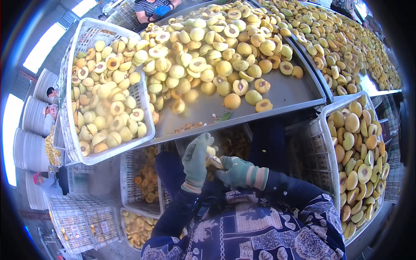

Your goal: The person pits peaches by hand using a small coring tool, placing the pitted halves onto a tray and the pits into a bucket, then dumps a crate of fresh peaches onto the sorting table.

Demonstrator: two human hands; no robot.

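Note:
My left hand (196, 160), in a green work glove, is raised above my lap just below the metal table's front edge. It holds a piece of pale yellow stone fruit (211, 151) upright between fingers and thumb. From the right, my right hand (234, 171), in a matching glove with a striped cuff, grips a small hand tool (215, 161) against the fruit. The glove covers part of that tool, so its exact kind is unclear. Beyond my hands, halved yellow stone fruit (208, 74), apricots or peaches, lie heaped on the metal table (279, 97).
A white plastic crate (112, 159) of fruit halves rests on the table's left side. Another full crate (328, 152) stands at my right. Below, a crate (130, 191) holds orange pieces. Pits and a leaf (224, 117) lie near the edge. A blue-gloved person (152, 9) is across the table.

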